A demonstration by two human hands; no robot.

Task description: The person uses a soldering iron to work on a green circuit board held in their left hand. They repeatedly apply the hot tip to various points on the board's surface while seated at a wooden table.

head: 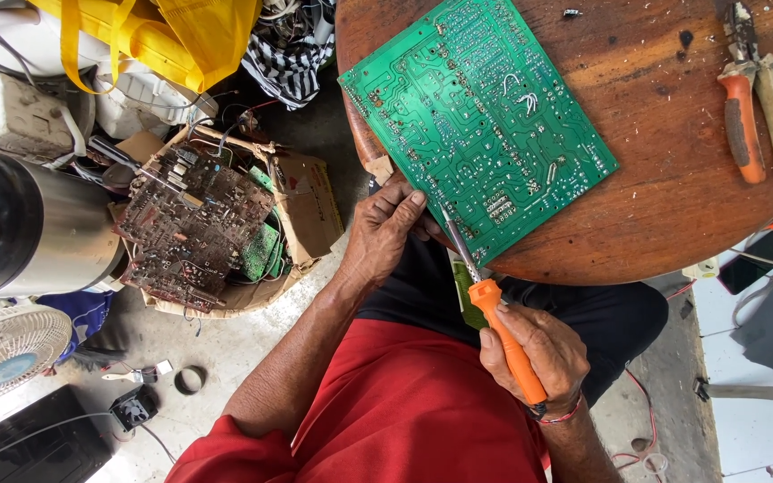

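Centrally, a round wooden table [673, 179] fills the upper right of the frame, bearing a green circuit board [476, 116] laid solder side up at its near edge. The left hand [385, 234], fingers curled, grips the board's lower corner at frame centre. The right hand [534, 353], lower centre, is closed around an orange-handled soldering iron [494, 304]; its tip apparently touches the board edge. Orange-handled pliers [758, 98] lie upper right.
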